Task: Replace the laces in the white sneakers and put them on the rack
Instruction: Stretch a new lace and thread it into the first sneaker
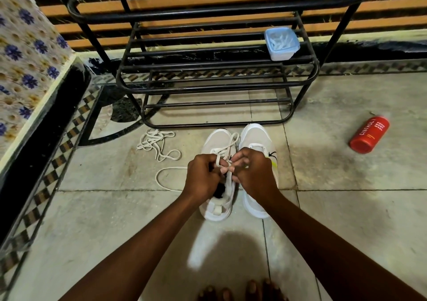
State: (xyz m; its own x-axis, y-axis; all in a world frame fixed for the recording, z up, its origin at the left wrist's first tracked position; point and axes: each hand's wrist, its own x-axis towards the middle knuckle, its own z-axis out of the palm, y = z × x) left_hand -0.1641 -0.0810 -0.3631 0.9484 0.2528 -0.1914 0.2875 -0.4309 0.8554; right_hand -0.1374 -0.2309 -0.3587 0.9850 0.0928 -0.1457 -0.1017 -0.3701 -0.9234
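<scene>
Just in front of the rack (208,88), the lace (227,149) of the left sneaker (218,185) is pinched by both the left hand (203,176) and right hand (254,173), fingers curled tight, apparently for threading or tying.

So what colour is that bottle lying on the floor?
The bottle is red with white lettering, seen in the head view.
</scene>
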